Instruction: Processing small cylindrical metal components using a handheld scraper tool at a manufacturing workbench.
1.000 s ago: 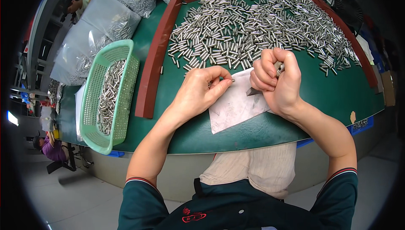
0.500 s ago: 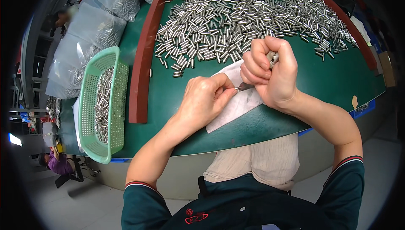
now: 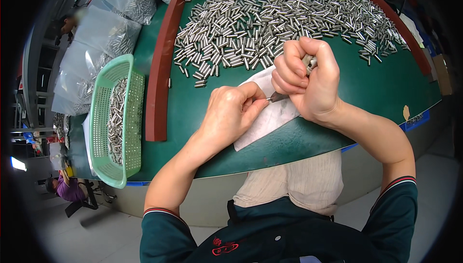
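My left hand (image 3: 226,111) is closed, its thumb and forefinger pinching a small silver metal pin (image 3: 268,100). Wrapped in a fist, my right hand (image 3: 308,82) grips a hand tool with a dark tapered tip (image 3: 278,97). The tip meets the pin's end, or comes very close; I cannot tell which. A pale end of the tool (image 3: 310,63) shows above the right fist, and the rest is hidden by the fingers. Beneath both hands lies a stained white cloth (image 3: 255,130). Beyond them, a wide heap of similar pins (image 3: 236,46) spreads over the green tabletop (image 3: 318,140).
Red-brown strips (image 3: 158,94) border the pin heap. Left of them stands a green plastic basket (image 3: 130,159) with pins inside. Clear plastic bags (image 3: 82,70) of metal parts line the far left. A person in purple (image 3: 71,189) sits in the left background.
Both hands keep their grips and nearly the same pose. The whole view has shifted slightly; no thing is visibly picked up or let go.
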`<action>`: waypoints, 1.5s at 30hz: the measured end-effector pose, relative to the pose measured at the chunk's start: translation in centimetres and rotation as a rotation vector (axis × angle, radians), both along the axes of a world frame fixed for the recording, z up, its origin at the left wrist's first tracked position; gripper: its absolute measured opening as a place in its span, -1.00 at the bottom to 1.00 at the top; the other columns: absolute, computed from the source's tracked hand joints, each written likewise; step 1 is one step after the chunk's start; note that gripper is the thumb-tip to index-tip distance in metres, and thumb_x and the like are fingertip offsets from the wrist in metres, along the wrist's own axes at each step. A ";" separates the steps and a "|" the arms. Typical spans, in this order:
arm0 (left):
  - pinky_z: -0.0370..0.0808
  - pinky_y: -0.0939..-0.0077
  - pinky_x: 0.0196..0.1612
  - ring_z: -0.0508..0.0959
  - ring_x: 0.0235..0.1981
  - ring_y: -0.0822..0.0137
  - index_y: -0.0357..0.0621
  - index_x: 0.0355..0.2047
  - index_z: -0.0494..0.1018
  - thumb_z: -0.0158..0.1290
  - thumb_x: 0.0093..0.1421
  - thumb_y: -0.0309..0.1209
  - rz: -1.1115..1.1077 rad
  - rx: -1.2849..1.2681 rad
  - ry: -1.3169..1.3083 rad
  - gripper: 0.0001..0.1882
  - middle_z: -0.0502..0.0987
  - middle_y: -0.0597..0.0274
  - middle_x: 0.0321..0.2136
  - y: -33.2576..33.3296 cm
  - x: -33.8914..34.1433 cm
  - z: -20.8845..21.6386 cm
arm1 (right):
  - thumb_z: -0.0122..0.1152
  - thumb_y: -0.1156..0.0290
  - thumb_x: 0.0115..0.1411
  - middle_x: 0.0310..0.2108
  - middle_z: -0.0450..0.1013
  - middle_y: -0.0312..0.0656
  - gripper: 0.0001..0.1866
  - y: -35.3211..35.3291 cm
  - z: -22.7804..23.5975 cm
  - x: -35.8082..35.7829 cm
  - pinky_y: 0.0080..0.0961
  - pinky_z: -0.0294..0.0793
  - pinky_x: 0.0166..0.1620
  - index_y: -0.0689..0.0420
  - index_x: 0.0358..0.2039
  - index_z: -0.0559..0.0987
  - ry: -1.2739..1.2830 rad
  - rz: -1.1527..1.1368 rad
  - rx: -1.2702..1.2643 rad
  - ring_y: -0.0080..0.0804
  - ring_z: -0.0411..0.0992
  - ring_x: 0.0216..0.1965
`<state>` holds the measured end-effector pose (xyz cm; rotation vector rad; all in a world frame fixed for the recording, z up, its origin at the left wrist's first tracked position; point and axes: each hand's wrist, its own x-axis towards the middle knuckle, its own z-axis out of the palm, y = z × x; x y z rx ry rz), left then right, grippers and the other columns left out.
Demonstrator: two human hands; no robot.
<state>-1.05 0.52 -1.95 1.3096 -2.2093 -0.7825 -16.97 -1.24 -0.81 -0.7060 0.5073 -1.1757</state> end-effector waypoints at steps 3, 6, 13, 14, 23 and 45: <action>0.20 0.64 -0.69 0.24 -0.77 0.58 -0.29 -0.57 0.45 0.10 -0.05 -0.51 -0.004 -0.010 -0.006 -0.91 0.32 0.30 -0.81 0.0 0.0 0.0 | -0.38 0.20 0.11 -0.89 -0.07 -0.42 -0.61 0.0 -0.4 -0.1 -0.64 -0.17 -0.69 0.04 -0.82 0.09 -0.021 0.022 -0.022 -0.65 -0.19 -0.82; 0.20 0.64 -0.68 0.24 -0.76 0.58 -0.30 -0.57 0.45 0.10 -0.05 -0.51 -0.005 -0.016 -0.004 -0.91 0.32 0.30 -0.81 0.1 0.0 0.0 | -0.37 0.20 0.11 -0.87 -0.06 -0.41 -0.63 0.0 -0.6 -0.1 -0.66 -0.18 -0.69 0.06 -0.78 0.12 -0.044 0.046 -0.045 -0.67 -0.18 -0.81; 0.20 0.64 -0.69 0.24 -0.77 0.58 -0.29 -0.57 0.45 0.10 -0.06 -0.51 -0.001 -0.009 -0.013 -0.91 0.32 0.31 -0.81 0.1 0.0 0.0 | -0.39 0.22 0.11 -0.87 -0.06 -0.41 -0.63 0.0 -0.5 -0.3 -0.67 -0.17 -0.69 0.06 -0.78 0.12 -0.050 0.051 -0.063 -0.67 -0.18 -0.80; 0.20 0.64 -0.69 0.23 -0.77 0.59 -0.30 -0.57 0.44 0.10 -0.06 -0.51 0.000 -0.011 -0.009 -0.91 0.31 0.32 -0.81 0.1 0.0 0.0 | -0.39 0.22 0.11 -0.87 -0.06 -0.41 -0.63 0.0 -0.5 -0.3 -0.67 -0.17 -0.69 0.06 -0.78 0.12 -0.050 0.050 -0.062 -0.67 -0.18 -0.80; 0.18 0.65 -0.70 0.21 -0.77 0.60 -0.31 -0.59 0.44 0.10 -0.06 -0.52 0.000 -0.018 0.003 -0.91 0.28 0.34 -0.83 0.0 0.0 -0.2 | -0.39 0.24 0.11 -0.86 -0.04 -0.40 -0.65 0.1 -0.6 -0.2 -0.68 -0.16 -0.69 0.07 -0.77 0.11 -0.060 0.052 -0.071 -0.68 -0.17 -0.80; 0.21 0.63 -0.69 0.24 -0.77 0.58 -0.31 -0.61 0.41 0.09 -0.07 -0.53 0.001 -0.007 0.002 -0.90 0.31 0.30 -0.81 0.0 -0.1 -0.1 | -0.38 0.23 0.10 -0.86 -0.05 -0.42 -0.64 0.1 -0.6 -0.1 -0.68 -0.15 -0.68 0.06 -0.78 0.11 -0.048 0.026 -0.091 -0.68 -0.17 -0.80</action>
